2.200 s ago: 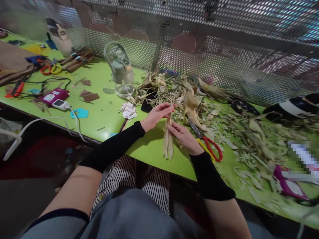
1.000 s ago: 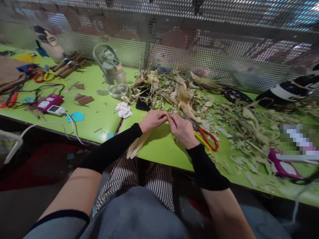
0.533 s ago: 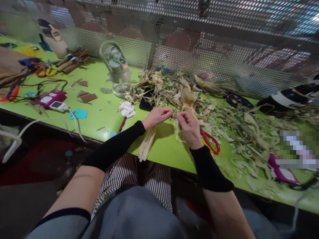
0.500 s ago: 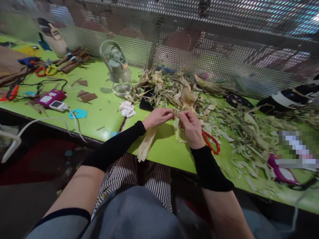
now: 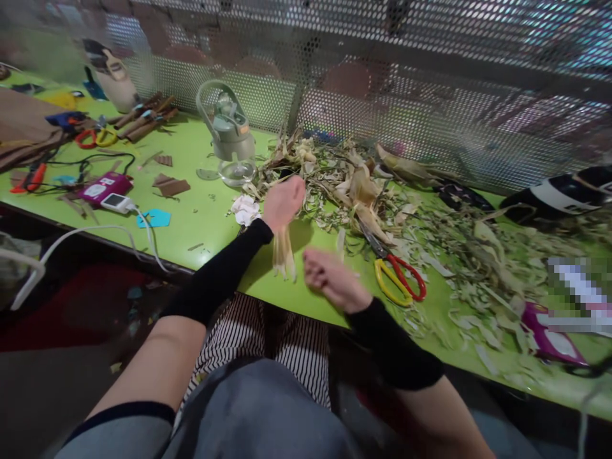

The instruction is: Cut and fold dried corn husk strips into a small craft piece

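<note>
My left hand (image 5: 285, 201) is closed and raised above the table, with its back toward me. From under it hangs a bundle of pale corn husk (image 5: 284, 258), its loose ends spread. Lower and to the right is my right hand (image 5: 333, 275), fingers curled in and somewhat blurred; whatever they hold, if anything, is hidden. A narrow husk strip (image 5: 341, 245) lies just behind that hand. To its right rest scissors (image 5: 394, 280) with one yellow and one red handle. Beyond both hands spreads a heap of dried husks (image 5: 354, 178).
A green lidded bottle (image 5: 229, 131) and a clear round dish (image 5: 236, 172) stand behind crumpled white tissue (image 5: 245, 209). Husk scraps (image 5: 478, 268) cover the right side. On the left are a purple device (image 5: 104, 188), cables and brown rolls (image 5: 150, 118). A perforated metal screen (image 5: 344, 76) borders the back.
My hands have parted. The left went up and slightly left with the husk bundle; the right came down toward me and left, uncovering the scissors' yellow handle.
</note>
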